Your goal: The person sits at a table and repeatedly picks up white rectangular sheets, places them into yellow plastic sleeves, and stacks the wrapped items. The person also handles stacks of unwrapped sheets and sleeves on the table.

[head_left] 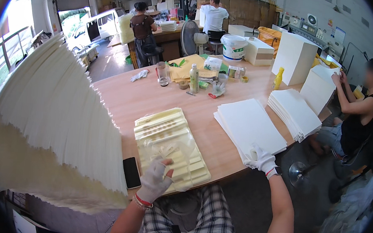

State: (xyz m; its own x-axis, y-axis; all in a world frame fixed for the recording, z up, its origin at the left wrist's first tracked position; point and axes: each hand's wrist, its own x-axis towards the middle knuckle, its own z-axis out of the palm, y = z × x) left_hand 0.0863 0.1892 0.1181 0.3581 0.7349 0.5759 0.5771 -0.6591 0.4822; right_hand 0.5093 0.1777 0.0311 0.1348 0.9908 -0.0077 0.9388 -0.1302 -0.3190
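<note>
My left hand [156,178], in a white glove with cut fingertips, rests on a clear plastic bag lying over cream-coloured die-cut card sheets [170,142] near the table's front edge. My right hand [261,159], also gloved, pinches the near corner of a stack of white sheets [248,124] to the right. A black phone [131,172] lies just left of my left hand.
A tall leaning pile of white sheets [56,117] fills the left. Further white stacks [294,111], bottles, a white bucket [234,47] and a fan stand on the wooden table [125,97]. A seated person [357,115] handles sheets at the right; two others stand at the back.
</note>
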